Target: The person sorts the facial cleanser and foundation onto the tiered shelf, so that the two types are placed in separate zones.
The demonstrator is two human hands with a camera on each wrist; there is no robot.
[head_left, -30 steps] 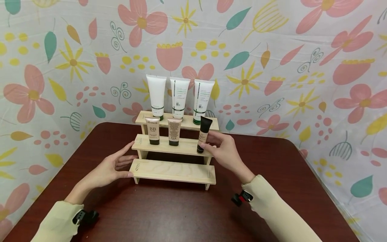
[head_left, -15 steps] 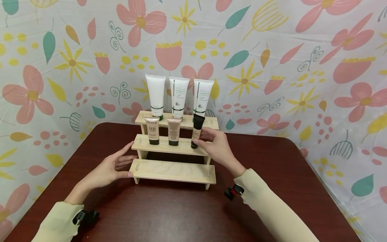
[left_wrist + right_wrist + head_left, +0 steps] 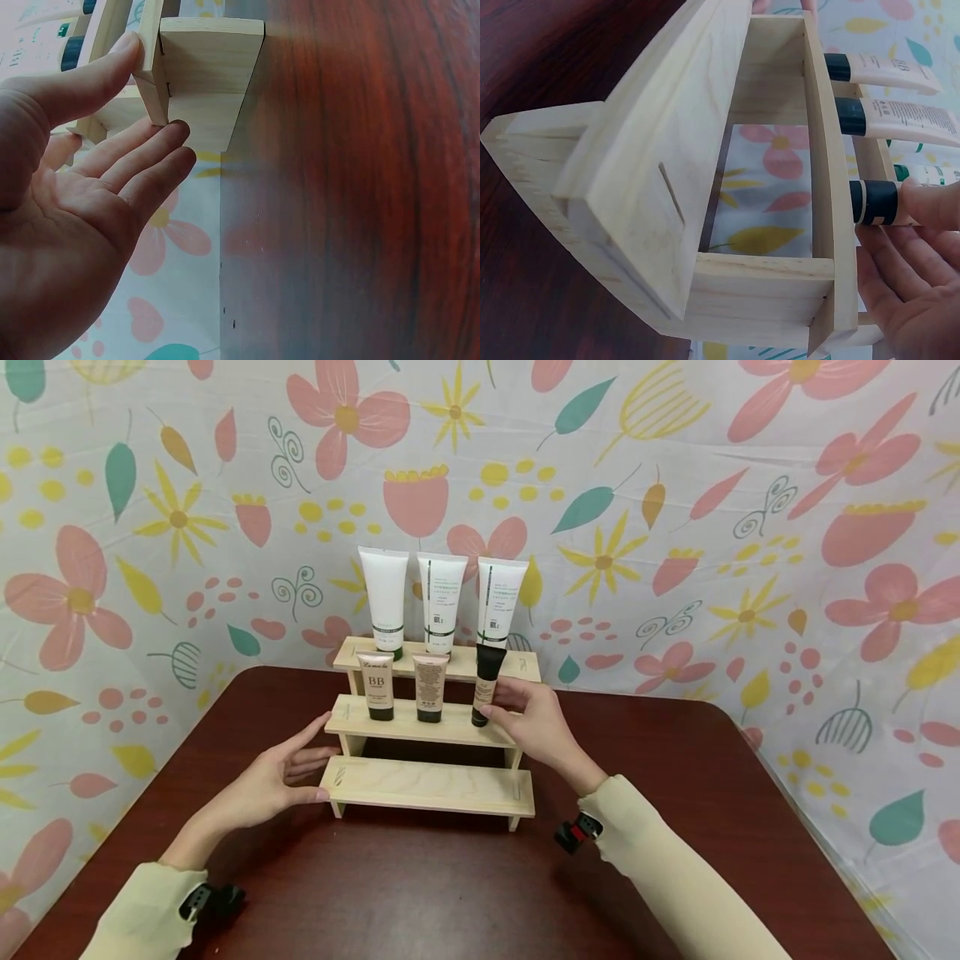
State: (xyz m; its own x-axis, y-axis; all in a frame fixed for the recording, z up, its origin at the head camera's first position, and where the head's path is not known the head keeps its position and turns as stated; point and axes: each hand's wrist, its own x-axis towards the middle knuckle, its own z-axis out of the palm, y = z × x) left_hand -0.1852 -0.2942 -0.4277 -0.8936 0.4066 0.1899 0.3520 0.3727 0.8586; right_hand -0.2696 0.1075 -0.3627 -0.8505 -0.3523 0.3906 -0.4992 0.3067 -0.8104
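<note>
My right hand (image 3: 542,724) pinches a slim cosmetic tube (image 3: 489,662), beige with a black crimped end and a black cap, at the right part of the middle shelf. It stands cap down and leans slightly; in the right wrist view its cap (image 3: 876,202) is at the shelf, though contact is hard to judge. Two beige BB cream tubes (image 3: 377,681) stand to its left. With straight fingers, my left hand (image 3: 258,787) touches the left end of the three-tier wooden stand (image 3: 427,783), its thumb (image 3: 105,79) against the lower shelf's edge.
Three larger white tubes (image 3: 385,593) with green caps stand on the top shelf, close behind. The stand sits on a dark reddish-brown table (image 3: 420,893). A flower-patterned cloth (image 3: 645,602) hangs behind and along the sides.
My right hand has carried the black-and-beige tube left and slightly up, over the middle shelf, and set it more upright. In the last half second it barely moved. My left hand stays put.
</note>
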